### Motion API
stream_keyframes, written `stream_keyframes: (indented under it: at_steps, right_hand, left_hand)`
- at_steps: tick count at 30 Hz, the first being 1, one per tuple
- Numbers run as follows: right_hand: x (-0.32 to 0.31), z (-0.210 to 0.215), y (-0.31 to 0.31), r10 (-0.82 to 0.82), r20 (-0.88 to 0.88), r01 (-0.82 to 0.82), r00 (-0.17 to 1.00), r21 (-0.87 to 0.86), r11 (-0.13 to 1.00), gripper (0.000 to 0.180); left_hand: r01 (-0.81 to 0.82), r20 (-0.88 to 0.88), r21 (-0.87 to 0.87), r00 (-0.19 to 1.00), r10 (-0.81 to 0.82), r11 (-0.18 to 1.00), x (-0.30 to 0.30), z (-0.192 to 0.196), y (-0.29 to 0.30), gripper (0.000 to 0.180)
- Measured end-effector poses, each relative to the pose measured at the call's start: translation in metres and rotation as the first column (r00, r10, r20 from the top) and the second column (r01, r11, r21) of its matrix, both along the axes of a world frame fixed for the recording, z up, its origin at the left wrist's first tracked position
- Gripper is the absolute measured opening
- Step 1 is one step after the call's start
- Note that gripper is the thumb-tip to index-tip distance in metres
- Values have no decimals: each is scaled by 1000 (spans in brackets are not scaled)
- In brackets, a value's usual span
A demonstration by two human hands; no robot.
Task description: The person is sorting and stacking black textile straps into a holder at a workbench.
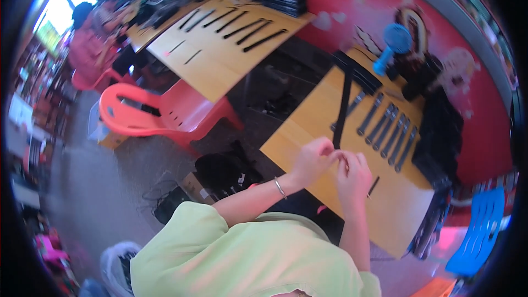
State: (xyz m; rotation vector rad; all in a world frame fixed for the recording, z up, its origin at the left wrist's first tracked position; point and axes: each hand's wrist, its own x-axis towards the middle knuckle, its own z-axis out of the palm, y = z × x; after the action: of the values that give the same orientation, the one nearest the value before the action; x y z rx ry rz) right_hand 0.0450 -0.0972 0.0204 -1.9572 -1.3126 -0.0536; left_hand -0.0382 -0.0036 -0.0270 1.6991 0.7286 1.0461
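My left hand (314, 160), with a bangle on the wrist, and my right hand (353, 173) meet over the near part of a wooden table (300, 124). The fingers of both are pinched together at the lower end of a long black strap (344, 104). From there the strap runs away from me towards the table's far side. What exactly lies between the fingertips is too small to make out. Right of the hands, several dark strips (379, 126) lie side by side in a slanting row. A short thin black stick (374, 186) rests beside my right wrist.
At the back of this table stand a light-blue handheld fan (397, 38) and a heap of black items (440, 137). A red plastic chair (181, 110) is to the left, before a second table (220, 66) with more black strips. Beyond, people sit working. A blue chair (478, 231) is at right.
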Motion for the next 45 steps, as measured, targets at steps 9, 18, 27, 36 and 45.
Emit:
stream_keyframes:
  at_steps: [9,18,27,36,45]
  right_hand:
    - [-7,1,7,-50,-12,48,999,-133,990,17]
    - [-3,-8,4,-5,-133,-8,991,-100,995,15]
    - [-5,13,0,-21,-19,16,1000,-235,972,21]
    - [-2,10,-3,-29,27,35,999,-260,965,19]
    - [-3,0,-4,-91,93,103,992,-137,985,25]
  left_hand:
    - [148,28,102,988,-152,984,-4,-13,9,24]
    - [298,-100,-57,948,-303,953,-10,-14,11,20]
    - [385,-109,-23,916,-385,922,-8,-15,16,18]
    - [496,-209,142,861,-464,857,-8,-11,25,15]
    - [498,-7,-129,864,-503,857,0,-13,19,14]
